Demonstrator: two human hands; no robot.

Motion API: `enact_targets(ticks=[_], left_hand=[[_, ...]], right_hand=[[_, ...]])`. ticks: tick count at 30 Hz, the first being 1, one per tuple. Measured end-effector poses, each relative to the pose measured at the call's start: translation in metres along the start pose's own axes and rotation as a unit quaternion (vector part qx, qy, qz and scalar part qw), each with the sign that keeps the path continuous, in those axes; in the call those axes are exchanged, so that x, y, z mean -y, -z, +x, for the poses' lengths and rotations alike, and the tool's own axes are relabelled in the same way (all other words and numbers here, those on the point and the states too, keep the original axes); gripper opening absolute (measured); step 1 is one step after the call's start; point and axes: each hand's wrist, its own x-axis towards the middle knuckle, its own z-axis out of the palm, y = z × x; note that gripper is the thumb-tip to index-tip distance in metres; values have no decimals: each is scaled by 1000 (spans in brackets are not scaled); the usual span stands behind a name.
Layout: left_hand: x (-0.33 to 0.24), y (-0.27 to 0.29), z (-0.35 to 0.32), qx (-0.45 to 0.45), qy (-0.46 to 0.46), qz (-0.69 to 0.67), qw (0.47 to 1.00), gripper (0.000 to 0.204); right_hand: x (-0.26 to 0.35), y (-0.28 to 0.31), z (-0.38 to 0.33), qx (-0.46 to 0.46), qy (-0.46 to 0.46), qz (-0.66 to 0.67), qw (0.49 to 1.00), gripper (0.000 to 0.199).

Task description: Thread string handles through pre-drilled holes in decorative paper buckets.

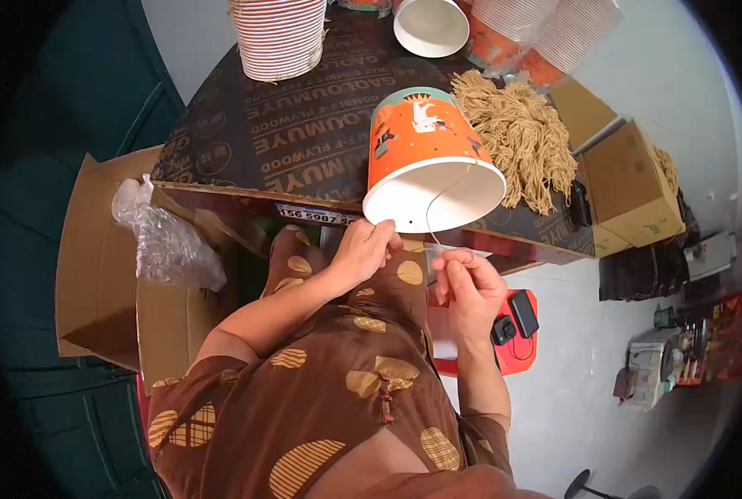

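An orange paper bucket (423, 135) with a white rim and animal pictures lies tilted on the table's near edge, its mouth facing me. My left hand (363, 252) pinches the lower rim with its thumb, close to a small dark hole in the wall; its other fingertips are partly hidden. A thin beige cord (432, 206) comes from the rim's right side and crosses the mouth. Just below the bucket, my right hand (473, 291) is closed on the cord's lower part between thumb and fingers.
A heap of beige cords (516, 137) lies right of the bucket. Stacked paper buckets (279, 37) and a white-lined bucket (432, 27) stand farther back on the dark plywood table (304, 125). Cardboard boxes (633, 187) flank it. A red stool (521, 345) holds small black devices.
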Motion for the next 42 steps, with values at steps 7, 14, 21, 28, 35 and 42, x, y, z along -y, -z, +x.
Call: enact_targets(ticks=[7, 14, 21, 28, 35, 42], left_hand=[[1, -4, -3, -21, -44, 36, 998, 52], [1, -4, -4, -19, -43, 63, 997, 51], [-1, -6, -7, -42, -76, 92, 992, 51], [-12, -7, -13, -40, -101, 109, 988, 50], [-11, -7, -15, -35, -96, 107, 989, 48], [-11, -8, -16, -38, -101, 107, 988, 47]], right_hand=[[8, -8, 14, 12, 32, 80, 996, 15], [9, -12, 28, -11, 60, 39, 997, 16], [6, -11, 35, -10, 68, 3, 998, 15], [1, -7, 40, -10, 74, 1, 997, 14], [0, -9, 40, -7, 73, -13, 997, 14], [-1, -11, 37, -8, 70, -19, 997, 14]])
